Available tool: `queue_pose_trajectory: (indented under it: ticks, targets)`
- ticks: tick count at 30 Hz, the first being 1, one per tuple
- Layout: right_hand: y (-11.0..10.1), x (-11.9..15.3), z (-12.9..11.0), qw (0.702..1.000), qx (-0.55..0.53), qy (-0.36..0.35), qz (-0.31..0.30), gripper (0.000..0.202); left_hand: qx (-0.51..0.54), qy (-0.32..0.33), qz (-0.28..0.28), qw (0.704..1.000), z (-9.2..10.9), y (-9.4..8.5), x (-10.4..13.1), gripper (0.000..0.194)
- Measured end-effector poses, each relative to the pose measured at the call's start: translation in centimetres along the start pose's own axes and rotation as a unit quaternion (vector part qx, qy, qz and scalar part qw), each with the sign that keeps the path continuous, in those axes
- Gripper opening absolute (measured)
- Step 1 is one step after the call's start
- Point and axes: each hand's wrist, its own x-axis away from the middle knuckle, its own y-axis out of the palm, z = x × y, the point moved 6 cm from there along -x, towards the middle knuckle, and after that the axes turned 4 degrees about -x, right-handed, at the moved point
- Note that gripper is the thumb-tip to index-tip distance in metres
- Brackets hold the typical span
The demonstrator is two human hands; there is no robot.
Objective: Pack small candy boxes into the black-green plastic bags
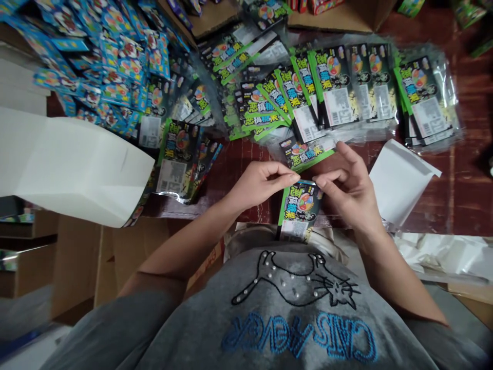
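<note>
A black and green printed candy bag [298, 205] hangs at the table's front edge, close to my body. My left hand [265, 182] pinches its top left corner between thumb and fingers. With thumb and index finger, my right hand [344, 187] pinches the top right corner; its other fingers are raised. A thin blue strip shows along the top edge between the two hands. Just beyond them, another candy bag [304, 154] lies tilted on the table. Whether the held bag's mouth is sealed I cannot tell.
Fanned candy bags [339, 87] in clear plastic cover the middle of the table [242, 151]. At the far left is a heap of blue sachets [115, 67]. A white box [77, 159] juts in at left, and a white paper sleeve [402, 180] lies at right.
</note>
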Motion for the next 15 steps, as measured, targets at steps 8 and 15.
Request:
queue_pose_trajectory:
  ticks: [8,15]
  targets:
    - [-1.7,-0.4,-4.8,0.983,0.12,-0.081,-0.116,0.027,0.025,0.053,0.01,0.998,-0.4,0.9,1.1,0.019]
    - [0.6,-2.9,-6.3,0.927,0.288,-0.098,-0.22,0.011,-0.01,0.056,0.018,0.998,0.1,1.2,1.2,0.018]
